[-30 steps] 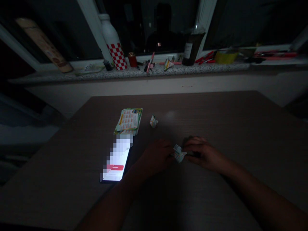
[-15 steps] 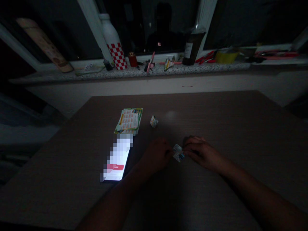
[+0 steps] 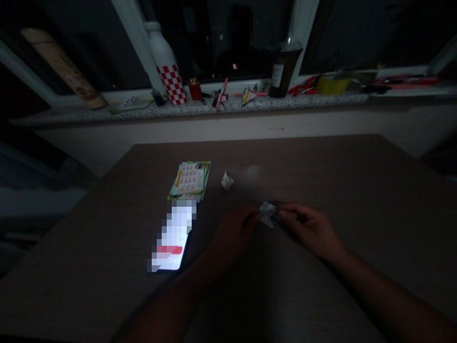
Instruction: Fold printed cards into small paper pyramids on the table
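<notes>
At the dim wood-grain tabletop (image 3: 321,166), your left hand (image 3: 233,233) and right hand (image 3: 312,226) are pinching opposite sides of the folded printed paper (image 3: 267,214) between them, seemingly to steady so small a piece.

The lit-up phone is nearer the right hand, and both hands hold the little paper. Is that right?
Not quite. The head view shows the lit-up phone nearer the left hand, not the right hand. But yes, both hands hold the little paper.

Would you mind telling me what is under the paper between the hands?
The table shows around the paper, which the left hand and right hand hold; whatever lies directly beneath is covered from view.
</notes>
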A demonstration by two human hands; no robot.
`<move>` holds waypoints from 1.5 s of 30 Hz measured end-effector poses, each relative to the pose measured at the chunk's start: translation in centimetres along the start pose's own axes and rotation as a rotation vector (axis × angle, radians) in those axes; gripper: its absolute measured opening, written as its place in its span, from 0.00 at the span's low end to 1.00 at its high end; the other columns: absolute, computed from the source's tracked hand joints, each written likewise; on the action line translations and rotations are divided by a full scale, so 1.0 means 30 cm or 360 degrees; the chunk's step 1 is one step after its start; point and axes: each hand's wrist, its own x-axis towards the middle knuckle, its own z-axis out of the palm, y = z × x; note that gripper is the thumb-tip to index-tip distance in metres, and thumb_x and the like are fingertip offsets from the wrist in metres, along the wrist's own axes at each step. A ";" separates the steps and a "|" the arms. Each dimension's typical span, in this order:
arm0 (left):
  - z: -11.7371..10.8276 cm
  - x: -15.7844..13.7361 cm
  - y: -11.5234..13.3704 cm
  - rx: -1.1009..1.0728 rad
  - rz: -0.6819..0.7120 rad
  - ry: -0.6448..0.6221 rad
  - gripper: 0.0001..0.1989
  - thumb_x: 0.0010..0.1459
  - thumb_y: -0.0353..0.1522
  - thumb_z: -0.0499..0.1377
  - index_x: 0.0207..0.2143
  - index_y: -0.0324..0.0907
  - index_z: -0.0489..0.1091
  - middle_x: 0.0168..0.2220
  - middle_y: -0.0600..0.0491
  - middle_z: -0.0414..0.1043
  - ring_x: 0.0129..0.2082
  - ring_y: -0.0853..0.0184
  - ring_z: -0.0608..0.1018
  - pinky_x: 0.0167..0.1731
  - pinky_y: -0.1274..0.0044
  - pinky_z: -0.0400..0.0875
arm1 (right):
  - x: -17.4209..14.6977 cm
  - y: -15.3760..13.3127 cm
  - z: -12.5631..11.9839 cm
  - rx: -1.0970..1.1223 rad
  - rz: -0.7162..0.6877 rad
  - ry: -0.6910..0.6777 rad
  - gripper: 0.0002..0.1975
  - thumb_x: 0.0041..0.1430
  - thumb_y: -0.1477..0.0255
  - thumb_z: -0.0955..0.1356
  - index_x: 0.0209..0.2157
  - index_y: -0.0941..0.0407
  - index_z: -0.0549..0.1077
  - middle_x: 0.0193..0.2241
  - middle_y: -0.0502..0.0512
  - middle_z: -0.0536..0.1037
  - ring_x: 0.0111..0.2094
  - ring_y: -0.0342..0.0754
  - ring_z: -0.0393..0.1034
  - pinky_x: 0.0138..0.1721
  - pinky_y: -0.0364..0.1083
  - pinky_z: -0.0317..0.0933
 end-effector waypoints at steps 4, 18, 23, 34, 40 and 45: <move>-0.005 -0.010 0.018 -0.0206 0.0060 0.0144 0.08 0.59 0.33 0.55 0.37 0.41 0.73 0.35 0.53 0.76 0.35 0.68 0.76 0.37 0.78 0.68 | -0.012 -0.008 -0.001 0.0124 -0.0159 0.0120 0.04 0.55 0.70 0.69 0.32 0.54 0.76 0.30 0.52 0.81 0.30 0.47 0.76 0.32 0.44 0.71; 0.038 -0.030 0.035 -0.0806 -0.0126 0.0441 0.04 0.51 0.33 0.63 0.27 0.41 0.76 0.31 0.52 0.77 0.31 0.69 0.78 0.32 0.78 0.72 | -0.035 -0.073 0.021 0.0268 -0.0163 0.0330 0.04 0.52 0.75 0.70 0.26 0.54 0.78 0.29 0.53 0.80 0.29 0.45 0.75 0.29 0.41 0.69; 0.053 -0.030 0.047 -0.0948 -0.0228 0.0472 0.05 0.48 0.32 0.64 0.24 0.39 0.74 0.29 0.52 0.77 0.29 0.69 0.77 0.30 0.78 0.72 | -0.036 -0.079 0.038 0.0389 -0.0047 0.0400 0.03 0.51 0.74 0.71 0.24 0.55 0.77 0.28 0.53 0.80 0.26 0.44 0.75 0.26 0.41 0.69; 0.049 -0.023 0.052 -0.1085 -0.0422 0.0417 0.09 0.44 0.31 0.66 0.26 0.38 0.68 0.26 0.54 0.73 0.26 0.71 0.74 0.26 0.80 0.69 | -0.040 -0.093 0.054 0.0419 -0.0021 0.0504 0.07 0.48 0.75 0.72 0.20 0.55 0.73 0.24 0.53 0.80 0.24 0.44 0.74 0.23 0.40 0.69; 0.054 -0.020 0.049 -0.1118 -0.0380 0.0195 0.10 0.50 0.35 0.62 0.34 0.39 0.73 0.30 0.52 0.75 0.30 0.69 0.75 0.31 0.78 0.70 | -0.042 -0.093 0.053 0.0446 -0.0051 0.0395 0.07 0.49 0.76 0.72 0.21 0.56 0.73 0.24 0.52 0.79 0.24 0.43 0.74 0.24 0.40 0.69; 0.046 -0.023 0.052 -0.0782 -0.0268 0.0158 0.12 0.56 0.38 0.58 0.26 0.39 0.74 0.25 0.54 0.72 0.27 0.70 0.73 0.28 0.80 0.67 | -0.043 -0.093 0.055 0.0445 -0.0087 0.0344 0.07 0.50 0.76 0.72 0.21 0.55 0.73 0.25 0.53 0.80 0.25 0.44 0.74 0.25 0.42 0.69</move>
